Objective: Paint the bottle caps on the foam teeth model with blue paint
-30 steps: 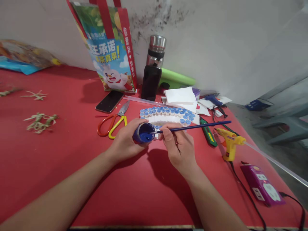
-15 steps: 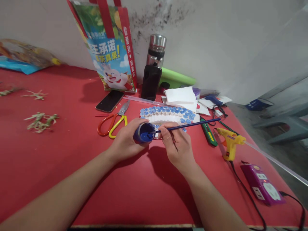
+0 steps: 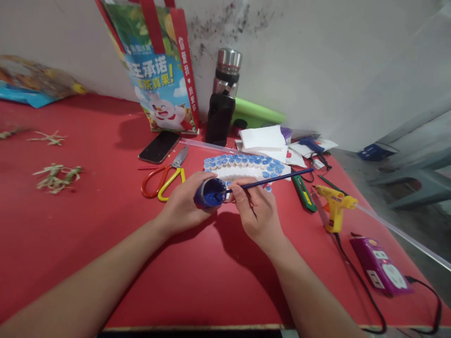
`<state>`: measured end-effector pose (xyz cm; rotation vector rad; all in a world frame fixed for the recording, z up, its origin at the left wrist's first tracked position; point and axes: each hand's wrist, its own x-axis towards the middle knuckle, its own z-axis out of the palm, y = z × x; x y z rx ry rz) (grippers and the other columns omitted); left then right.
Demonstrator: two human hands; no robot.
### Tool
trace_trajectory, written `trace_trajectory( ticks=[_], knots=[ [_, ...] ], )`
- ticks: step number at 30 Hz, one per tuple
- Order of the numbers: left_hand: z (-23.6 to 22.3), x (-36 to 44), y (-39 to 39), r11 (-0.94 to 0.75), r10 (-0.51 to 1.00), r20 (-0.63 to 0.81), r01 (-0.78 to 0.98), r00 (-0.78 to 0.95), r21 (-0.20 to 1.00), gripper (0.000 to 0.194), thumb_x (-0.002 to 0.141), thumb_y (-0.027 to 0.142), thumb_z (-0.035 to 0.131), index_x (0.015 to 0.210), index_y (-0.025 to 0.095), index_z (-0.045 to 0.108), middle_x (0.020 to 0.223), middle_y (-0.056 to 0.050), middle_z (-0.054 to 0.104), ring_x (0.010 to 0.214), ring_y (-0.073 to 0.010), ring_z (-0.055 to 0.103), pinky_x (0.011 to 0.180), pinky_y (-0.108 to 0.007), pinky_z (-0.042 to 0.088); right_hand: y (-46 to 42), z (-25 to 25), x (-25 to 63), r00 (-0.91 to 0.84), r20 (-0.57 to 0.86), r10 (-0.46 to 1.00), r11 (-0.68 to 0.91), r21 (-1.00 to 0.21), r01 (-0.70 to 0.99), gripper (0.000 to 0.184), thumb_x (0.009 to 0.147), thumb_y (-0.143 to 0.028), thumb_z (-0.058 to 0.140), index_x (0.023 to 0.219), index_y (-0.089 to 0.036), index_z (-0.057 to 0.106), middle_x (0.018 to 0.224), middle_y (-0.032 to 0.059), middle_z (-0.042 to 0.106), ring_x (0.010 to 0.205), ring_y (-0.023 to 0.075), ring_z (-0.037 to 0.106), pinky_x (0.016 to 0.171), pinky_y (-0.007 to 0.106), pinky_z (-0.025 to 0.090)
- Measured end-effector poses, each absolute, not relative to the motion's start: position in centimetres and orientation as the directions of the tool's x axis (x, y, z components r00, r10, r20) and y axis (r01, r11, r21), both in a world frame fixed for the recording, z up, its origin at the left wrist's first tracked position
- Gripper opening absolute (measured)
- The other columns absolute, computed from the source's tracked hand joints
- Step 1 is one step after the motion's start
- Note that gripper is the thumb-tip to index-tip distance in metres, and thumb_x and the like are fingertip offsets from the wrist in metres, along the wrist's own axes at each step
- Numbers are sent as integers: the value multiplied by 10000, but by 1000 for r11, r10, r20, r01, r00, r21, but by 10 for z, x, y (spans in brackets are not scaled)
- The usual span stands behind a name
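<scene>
My left hand (image 3: 185,202) is wrapped round a small jar of blue paint (image 3: 201,196), its mouth tilted toward me. Between the thumb and fingers of my right hand (image 3: 259,213) is a thin paintbrush (image 3: 276,178) with a dark blue handle. The brush's tip reaches inside the jar, at the paint. Just behind both hands lies a white piece (image 3: 243,172) edged with rows of small round blue-topped pieces; my hands and the jar hide its near part.
Scissors (image 3: 171,176) and a phone (image 3: 159,146) lie left of the jar. On the right are a green utility knife (image 3: 303,193), a yellow glue gun (image 3: 336,206) with its cord, and a purple power strip (image 3: 380,265). Behind stand a bag (image 3: 162,70) and a bottle (image 3: 227,70).
My right hand has drawn slightly left and the brush's handle end has come left, with its tip still in the jar. The left hand keeps hold of the jar. The view has shifted slightly.
</scene>
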<state>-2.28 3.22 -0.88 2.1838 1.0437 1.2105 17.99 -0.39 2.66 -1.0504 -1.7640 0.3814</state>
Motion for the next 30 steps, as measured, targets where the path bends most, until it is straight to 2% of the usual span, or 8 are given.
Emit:
trace_trajectory(
  ticks=[8, 14, 17, 19, 25, 30],
  knots=[
    [-10, -23, 33, -629, 777, 536, 413, 329, 658, 544, 800, 163, 776, 1320, 219, 625, 1254, -80, 750, 1123, -252, 746, 965, -357, 609, -6, 29, 182, -62, 595, 801, 552, -696, 460, 155, 1111, -287, 550, 1035, -221, 669, 862, 16, 754, 737, 146, 721, 695, 288, 572],
    [-8, -22, 33, -602, 798, 523, 436, 300, 669, 510, 819, 236, 808, 1301, 210, 643, 1255, -88, 759, 1138, -264, 747, 1002, -377, 607, -8, 25, 183, 117, 511, 852, 465, -840, 280, 172, 1107, -362, 598, 1030, -238, 689, 791, -17, 720, 606, 110, 628, 599, 270, 528],
    [-7, -23, 36, -533, 842, 496, 463, 212, 708, 483, 811, 285, 833, 1255, 209, 660, 1224, -84, 769, 1108, -267, 750, 1008, -395, 604, -5, 21, 188, 229, 511, 829, 460, -854, 242, 200, 1102, -400, 607, 1020, -239, 692, 802, -16, 726, 544, 95, 556, 546, 264, 482],
    [-8, -24, 39, -488, 864, 483, 467, 141, 737, 501, 781, 328, 861, 1228, 208, 666, 1221, -86, 771, 1112, -280, 747, 1009, -412, 602, -1, 19, 192, 250, 531, 810, 455, -837, 305, 216, 1100, -408, 605, 1009, -233, 693, 804, -6, 737, 553, 103, 573, 552, 270, 483],
    [-9, -28, 48, -435, 885, 463, 449, 51, 781, 509, 765, 379, 868, 1202, 211, 667, 1213, -82, 773, 1130, -291, 743, 1010, -428, 599, 7, 14, 195, 62, 556, 829, 418, -688, 593, 293, 1105, -393, 561, 916, -213, 696, 780, 30, 756, 660, 162, 675, 671, 313, 527],
    [-10, -28, 48, -436, 885, 463, 453, 56, 778, 537, 751, 365, 868, 1221, 209, 661, 1231, -91, 772, 1142, -297, 741, 1018, -441, 600, 10, 9, 194, 10, 562, 827, 427, -641, 638, 306, 1113, -382, 538, 921, -207, 700, 818, 54, 767, 704, 186, 696, 698, 331, 525]
  ],
)
